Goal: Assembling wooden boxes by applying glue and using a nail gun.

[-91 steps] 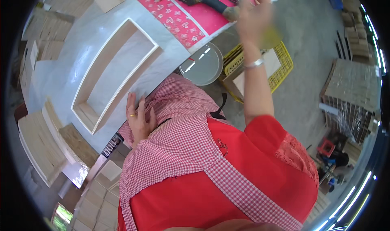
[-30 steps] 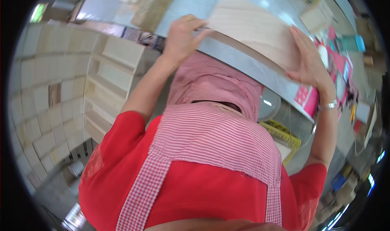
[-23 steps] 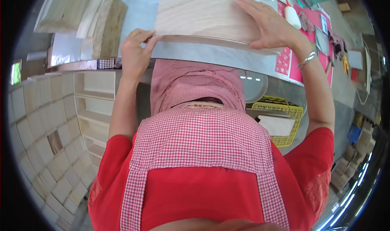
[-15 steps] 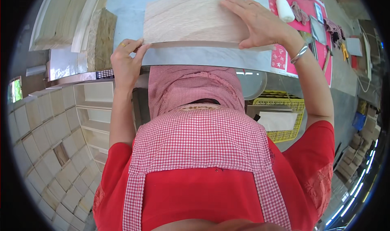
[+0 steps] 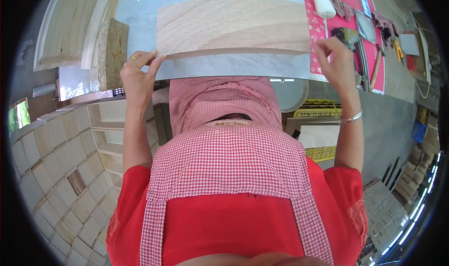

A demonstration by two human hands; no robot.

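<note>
A flat, pale wooden board with wavy grain lies on the marbled grey table. At its near left corner, my left hand pinches the edge between thumb and fingers. My right hand is off the board, just past its right end, above the pink patterned mat. Its fingers are loosely bent, apart from the thumb and a little blurred, with nothing seen in them. A white glue bottle with a red tip lies on the mat beyond this hand.
Stacked wooden boards and a chipboard block stand at the left. On the mat's right are a hammer, cloths and yellow-handled tool. Below the table are a yellow crate and wooden shelving.
My right hand has let go of the board's right end and drawn back toward me and to the right, its fingers bending. My left hand stays at the corner.
</note>
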